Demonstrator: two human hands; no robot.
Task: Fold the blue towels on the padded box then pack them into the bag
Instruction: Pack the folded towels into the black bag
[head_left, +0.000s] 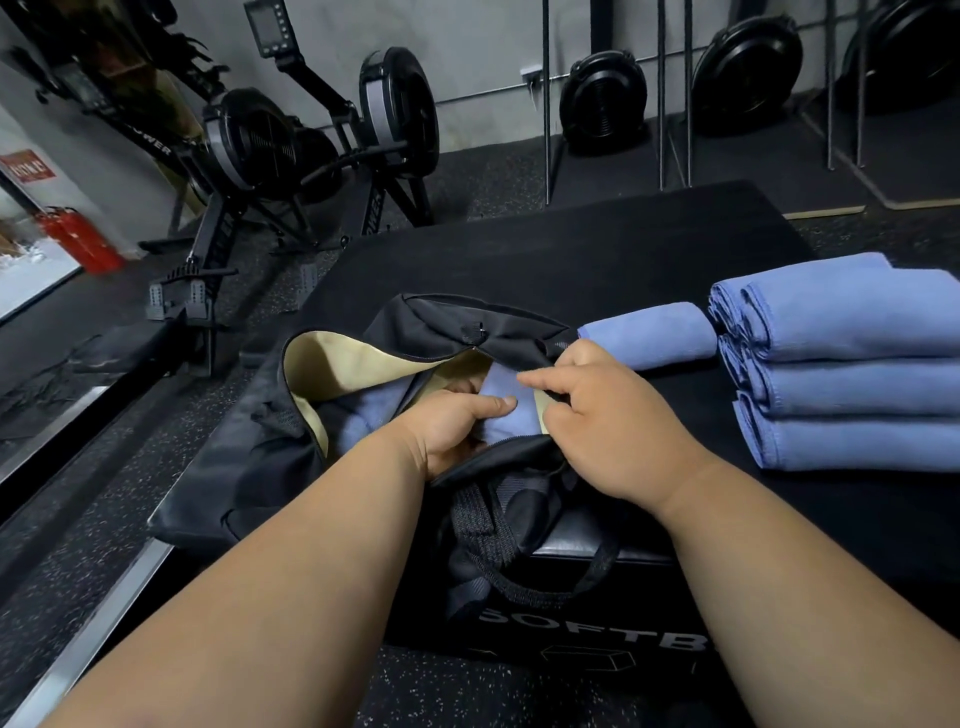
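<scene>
While the left hand reaches into the black bag, fingers curled on a folded blue towel, the right hand pinches the bag's rim beside it. Four folded towels wait on the padded box, so packing looks barely begun.

Left hand: bare, short nails | Right hand: bare | Forearms: bare, unsleeved to frame edge
</scene>
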